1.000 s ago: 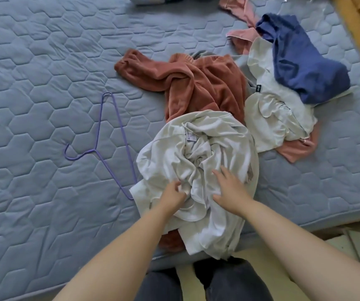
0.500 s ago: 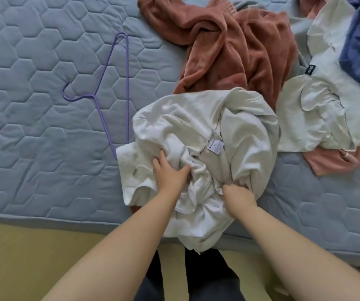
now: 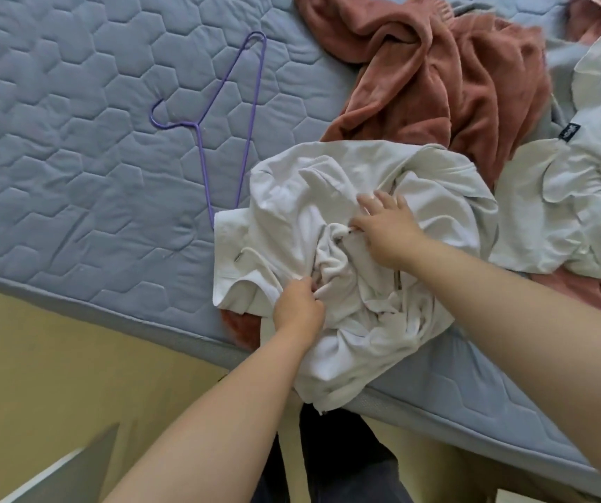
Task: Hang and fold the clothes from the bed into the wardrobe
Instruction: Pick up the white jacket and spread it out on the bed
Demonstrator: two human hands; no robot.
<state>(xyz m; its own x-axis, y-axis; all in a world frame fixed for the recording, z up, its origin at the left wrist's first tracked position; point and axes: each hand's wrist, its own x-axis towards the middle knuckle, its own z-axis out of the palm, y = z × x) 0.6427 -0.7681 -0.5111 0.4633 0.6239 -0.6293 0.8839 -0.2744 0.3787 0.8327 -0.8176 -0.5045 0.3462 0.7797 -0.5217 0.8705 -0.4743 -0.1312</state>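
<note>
Head view. A crumpled white garment lay at the near edge of the bed, with one part hanging over the side. The left hand gripped a fold on the near side, its fingers curled tight round the cloth. The right hand rested on the middle of the heap, fingers stretched forward and pressing, not clenched on anything. A purple wire hanger lay on the mattress just left of the garment. I could not tell whether its lower end touched the cloth or ran under it. A rust fleece garment lay behind and partly beneath the white one, and a second pale garment lay to the right.

Judgement: the step was untangling the white garment to find the collar or shoulders.
- Keep the left grip as an anchor.
- Sweep the right hand outward to open the folds rather than lifting the whole bundle.
- Draw the overhanging part back onto the bed so its weight does not drag the piece off.
- Keep the fleece from lifting with it.
- The hanger was within easy reach on the left.
</note>
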